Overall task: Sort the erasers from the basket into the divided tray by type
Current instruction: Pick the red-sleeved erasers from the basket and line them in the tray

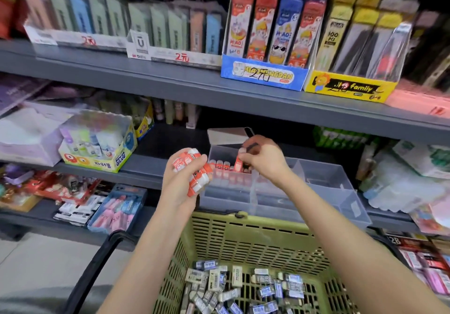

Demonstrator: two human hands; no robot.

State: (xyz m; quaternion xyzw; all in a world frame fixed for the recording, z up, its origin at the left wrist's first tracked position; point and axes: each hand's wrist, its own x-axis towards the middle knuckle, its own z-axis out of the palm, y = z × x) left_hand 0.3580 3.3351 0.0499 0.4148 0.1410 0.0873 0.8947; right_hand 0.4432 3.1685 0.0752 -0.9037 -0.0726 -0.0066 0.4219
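The green basket [243, 238] held grey and blue erasers [243, 288]. The clear tray [341, 192] had a row of red erasers [222, 165] in its back left compartment. The left hand [181, 182] clutched a red bunch [193, 167]; the right hand [264, 161] pinched one red eraser [238, 162] over that row.

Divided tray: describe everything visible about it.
The divided tray is translucent grey plastic, split by thin walls into several compartments. It sits on the grey shelf, just behind the green basket. A row of red-and-white erasers stands in its back-left compartment, where the right hand holds another one.
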